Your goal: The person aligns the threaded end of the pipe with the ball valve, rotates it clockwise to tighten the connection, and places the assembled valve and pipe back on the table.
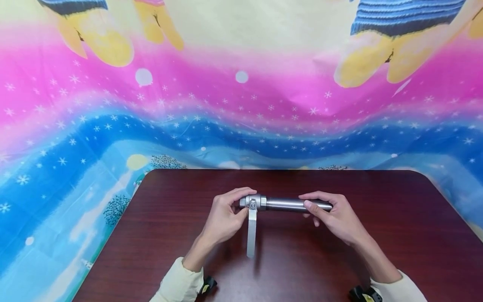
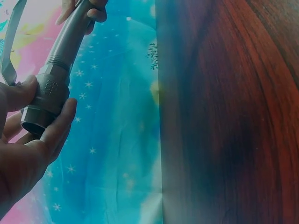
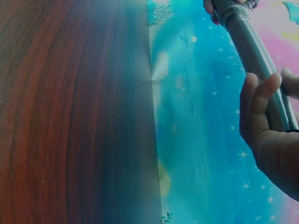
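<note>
In the head view, the left hand grips a metal ball valve between thumb and fingers. The valve's flat lever handle points down toward the person. A steel pipe is joined to the valve's right side, with threads showing at the joint in the left wrist view. Around the pipe's far right part, the right hand holds with thumb and fingers. The valve's open left end faces the left wrist camera. Valve and pipe lie level, in one line, over the table.
A dark red-brown wooden table with rounded far corners lies beneath the hands. Behind it and along its sides hangs a printed cloth in pink and blue with snowflakes. Pale sleeves and black wrist straps show at the bottom.
</note>
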Motion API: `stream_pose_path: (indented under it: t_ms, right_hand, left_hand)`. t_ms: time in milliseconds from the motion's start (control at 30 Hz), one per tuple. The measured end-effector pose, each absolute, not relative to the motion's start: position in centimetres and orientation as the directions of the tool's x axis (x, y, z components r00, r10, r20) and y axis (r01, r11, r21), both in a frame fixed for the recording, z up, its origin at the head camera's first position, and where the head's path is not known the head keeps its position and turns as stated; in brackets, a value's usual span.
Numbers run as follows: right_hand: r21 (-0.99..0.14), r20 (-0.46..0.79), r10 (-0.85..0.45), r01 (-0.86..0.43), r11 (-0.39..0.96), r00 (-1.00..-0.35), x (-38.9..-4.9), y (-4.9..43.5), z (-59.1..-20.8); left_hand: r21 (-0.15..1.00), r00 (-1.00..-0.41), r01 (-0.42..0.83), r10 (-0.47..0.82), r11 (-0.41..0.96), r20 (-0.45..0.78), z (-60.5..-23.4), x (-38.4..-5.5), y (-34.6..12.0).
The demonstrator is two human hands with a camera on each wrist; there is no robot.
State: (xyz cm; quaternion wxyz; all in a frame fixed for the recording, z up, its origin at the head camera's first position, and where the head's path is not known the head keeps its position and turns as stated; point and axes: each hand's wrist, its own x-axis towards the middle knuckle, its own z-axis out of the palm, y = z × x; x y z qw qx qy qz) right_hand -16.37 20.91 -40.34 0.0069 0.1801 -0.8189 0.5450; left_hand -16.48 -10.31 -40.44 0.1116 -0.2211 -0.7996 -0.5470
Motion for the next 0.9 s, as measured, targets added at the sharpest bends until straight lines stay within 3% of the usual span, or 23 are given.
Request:
stream_pose_path:
  t_ms: [133, 433, 633, 900]
  right_hand:
    - [-0.872, 0.213, -0.315, -0.325, 0.366, -0.925, -16.4, 20.9, -40.3]
    - [-0.742, 0.386, -0.330, -0.502, 0.444, -0.862, -16.7, 21.1, -41.2]
    - [-0.741, 0.458, -0.279, -0.536, 0.404, -0.844, -16.6, 20.6, -41.5]
    - [-0.785, 0.427, -0.285, -0.508, 0.354, -0.858, -16.5, 20.6, -41.3]
  left_hand:
    - [0.835, -0.880, 0.470, 0.226, 0.285, 0.418, -40.5, -16.6, -10.4]
    - [0.821, -0.879, 0.474, 0.223, 0.319, 0.421, -40.6, -16.7, -10.9]
    - [0.838, -0.877, 0.477, 0.211, 0.265, 0.432, -40.3, -16.6, -10.9]
    - [0.847, -0.874, 0.476, 0.228, 0.235, 0.428, -39.9, -16.4, -11.0]
